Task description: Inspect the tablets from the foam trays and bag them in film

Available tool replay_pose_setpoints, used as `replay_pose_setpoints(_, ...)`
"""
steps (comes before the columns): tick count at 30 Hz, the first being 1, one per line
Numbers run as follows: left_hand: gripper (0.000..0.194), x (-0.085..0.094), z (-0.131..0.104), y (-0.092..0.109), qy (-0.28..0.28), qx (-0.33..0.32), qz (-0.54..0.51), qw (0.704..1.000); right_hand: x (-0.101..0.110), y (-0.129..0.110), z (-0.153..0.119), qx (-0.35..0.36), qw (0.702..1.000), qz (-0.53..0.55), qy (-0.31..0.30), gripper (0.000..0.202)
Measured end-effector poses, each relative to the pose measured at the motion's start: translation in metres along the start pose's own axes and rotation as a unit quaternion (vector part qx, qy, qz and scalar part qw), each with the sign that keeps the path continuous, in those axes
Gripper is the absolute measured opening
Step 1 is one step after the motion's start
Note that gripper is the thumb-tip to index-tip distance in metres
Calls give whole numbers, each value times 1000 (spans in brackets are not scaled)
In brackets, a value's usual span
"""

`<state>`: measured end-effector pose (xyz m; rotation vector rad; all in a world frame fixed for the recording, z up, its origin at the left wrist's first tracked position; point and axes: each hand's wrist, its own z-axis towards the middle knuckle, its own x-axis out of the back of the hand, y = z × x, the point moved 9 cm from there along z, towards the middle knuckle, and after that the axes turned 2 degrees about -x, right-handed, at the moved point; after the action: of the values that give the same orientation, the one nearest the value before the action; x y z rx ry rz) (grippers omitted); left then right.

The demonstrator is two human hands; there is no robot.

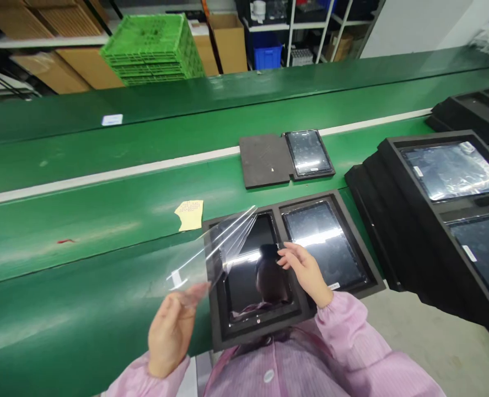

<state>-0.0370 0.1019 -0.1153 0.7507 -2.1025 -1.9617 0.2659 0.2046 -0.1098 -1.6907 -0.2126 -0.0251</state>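
Observation:
My left hand (173, 325) pinches a clear protective film (203, 256) by its lower edge. The film slants up over the left side of a black tablet screen (250, 275), and a small white tab shows on it. This screen lies in the left compartment of a black foam tray (252, 330). Over the right edge of that screen hovers my right hand (304, 270), its fingers loosely curled and apart, with nothing seen in them. A second, film-covered screen (324, 237) fills the tray's right compartment.
Stacked foam trays (430, 220) with film-covered screens stand to the right. Farther back on the green conveyor belt (116, 165) are a foam sheet (264, 160) and another screen (308, 151). A torn yellow note (189, 214) lies left of the tray. Green crates (153, 49) stand beyond.

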Motion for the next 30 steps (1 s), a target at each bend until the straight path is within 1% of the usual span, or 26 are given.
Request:
replay_pose_setpoints(1,29,-6,-5,-1,-38,-14,50,998,-8,-2,10,-18,1000,-3,-19,37)
replay_pose_setpoints(2,27,-14,-10,-1,-88,-39,117,988,-15,-3,21,-36,999,-13,-33,38)
replay_pose_setpoints(3,23,-26,-17,-1,-149,-75,196,966,-20,-4,30,-51,997,-29,-42,39)
replay_pose_setpoints(4,17,-39,-26,-2,-217,-119,279,928,-24,-5,39,-63,996,-51,-46,39)
replay_pose_setpoints(5,11,-53,-38,-4,-280,-165,357,876,-28,-6,45,-68,993,-79,-48,37)
replay_pose_setpoints(6,9,-65,-49,-9,-328,-204,426,818,-31,-9,49,-67,990,-111,-49,34)
replay_pose_setpoints(7,14,-73,-59,-13,-353,-237,484,765,-35,-13,50,-59,987,-144,-49,32)
replay_pose_setpoints(8,20,-79,-67,-15,-356,-263,535,720,-40,-18,48,-45,982,-177,-52,31)
replay_pose_setpoints(9,23,-83,-72,-17,-345,-285,577,683,-47,-25,42,-26,977,-206,-59,30)
replay_pose_setpoints(10,26,-86,-77,-18,-328,-306,609,654,-55,-32,31,-7,971,-227,-69,27)
replay_pose_setpoints(11,28,-88,-81,-19,-312,-325,633,630,-66,-39,17,20,964,-246,-97,22)
replay_pose_setpoints(12,31,-90,-86,-20,-299,-347,648,609,-81,-47,-1,55,953,-259,-145,17)
replay_pose_setpoints(13,31,-92,-90,-19,-287,-372,655,592,-98,-54,-22,97,935,-266,-215,11)
replay_pose_setpoints(14,31,-93,-93,-19,-276,-393,659,579,-118,-62,-52,171,891,-275,-318,9)
replay_pose_setpoints(15,31,-93,-94,-19,-262,-410,660,572,-130,-68,-81,226,846,-266,-403,7)
replay_pose_setpoints(16,31,-93,-95,-18,-251,-420,662,569,-133,-73,-104,266,812,-258,-452,7)
replay_pose_setpoints(17,31,-92,-94,-19,-244,-423,664,566,-130,-76,-119,286,794,-246,-477,5)
replay_pose_setpoints(18,32,-93,-94,-19,-242,-421,668,564,-121,-78,-123,284,802,-232,-471,5)
replay_pose_setpoints(20,35,-96,-95,-20,-236,-417,677,559,-93,-78,-113,242,853,-215,-410,13)
replay_pose_setpoints(22,35,-102,-96,-18,-223,-419,681,557,-55,-69,-95,190,899,-223,-325,19)
replay_pose_setpoints(24,34,-111,-94,-12,-197,-410,679,576,-12,-53,-77,147,925,-266,-226,27)
replay_pose_setpoints(25,33,-115,-89,-11,-188,-395,679,589,11,-45,-71,131,930,-294,-176,31)
replay_pose_setpoints(27,31,-127,-70,-11,-184,-350,685,612,55,-30,-62,109,926,-351,-87,34)
replay_pose_setpoints(29,31,-140,-42,-12,-184,-301,698,623,96,-20,-59,98,908,-407,-23,36)
replay_pose_setpoints(30,33,-148,-25,-10,-177,-287,702,627,113,-17,-59,92,897,-433,-3,37)
